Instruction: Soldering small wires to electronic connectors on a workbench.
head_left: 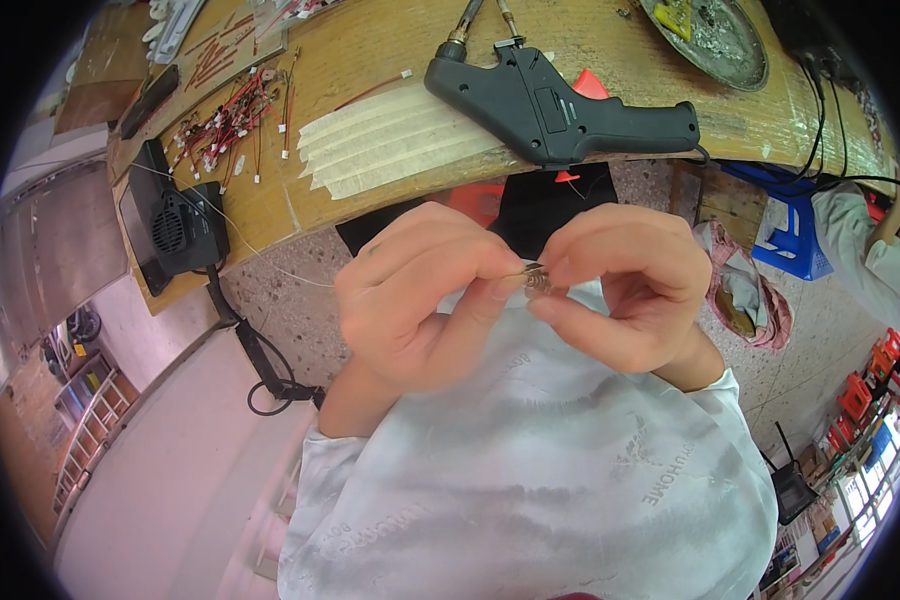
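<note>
The thing is a small metal part [538,279], brownish and a little shiny, with some fine ridges on its visible side. It is held in the air, between the fingertips of the left hand [513,281] and the right hand [547,283]. Its left end is between the thumb and forefinger of the left hand; the right fingertips touch its other end. A narrow dark edge shows along its top. The part is apart from the counter [355,60]. The fingers cover much of it, so its full shape is not clear.
</note>
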A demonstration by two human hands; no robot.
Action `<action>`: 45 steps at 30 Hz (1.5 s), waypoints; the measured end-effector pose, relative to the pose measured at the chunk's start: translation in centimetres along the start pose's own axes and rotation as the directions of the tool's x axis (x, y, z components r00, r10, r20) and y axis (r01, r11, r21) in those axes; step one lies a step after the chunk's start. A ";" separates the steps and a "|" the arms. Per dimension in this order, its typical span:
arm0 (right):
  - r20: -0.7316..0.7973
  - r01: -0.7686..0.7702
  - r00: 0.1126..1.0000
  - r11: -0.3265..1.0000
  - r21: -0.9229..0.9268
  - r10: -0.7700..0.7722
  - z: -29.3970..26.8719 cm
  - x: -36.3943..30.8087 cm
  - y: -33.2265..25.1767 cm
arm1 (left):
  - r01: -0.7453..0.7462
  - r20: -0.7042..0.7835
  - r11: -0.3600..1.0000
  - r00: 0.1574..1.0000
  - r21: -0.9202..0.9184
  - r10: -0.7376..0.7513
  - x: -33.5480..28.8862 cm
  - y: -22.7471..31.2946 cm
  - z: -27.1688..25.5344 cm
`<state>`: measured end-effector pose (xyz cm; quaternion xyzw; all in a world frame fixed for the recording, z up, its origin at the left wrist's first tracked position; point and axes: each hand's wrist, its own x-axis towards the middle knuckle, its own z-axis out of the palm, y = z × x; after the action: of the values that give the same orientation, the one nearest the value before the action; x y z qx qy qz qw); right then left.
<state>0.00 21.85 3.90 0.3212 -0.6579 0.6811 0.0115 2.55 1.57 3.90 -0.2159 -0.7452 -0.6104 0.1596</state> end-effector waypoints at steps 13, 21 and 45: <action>0.007 -0.178 0.984 0.984 0.002 0.178 0.4 0.3 -0.6 | -0.065 -0.041 0.996 0.997 0.061 0.067 -0.3 0.0 0.0; -0.039 -0.270 0.959 0.948 0.166 0.280 1.1 -0.8 -0.7 | -0.105 -0.026 0.989 0.994 0.103 0.109 -0.3 0.3 0.1; -0.189 0.111 0.970 0.972 -0.205 -0.150 1.4 -1.1 -0.4 | -0.214 -0.015 0.934 0.974 0.287 0.227 -0.4 0.4 0.7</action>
<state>1.61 21.03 3.65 0.2903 -0.6935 0.6411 0.1546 3.07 2.23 3.93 -0.2585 -0.7918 -0.4807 0.2740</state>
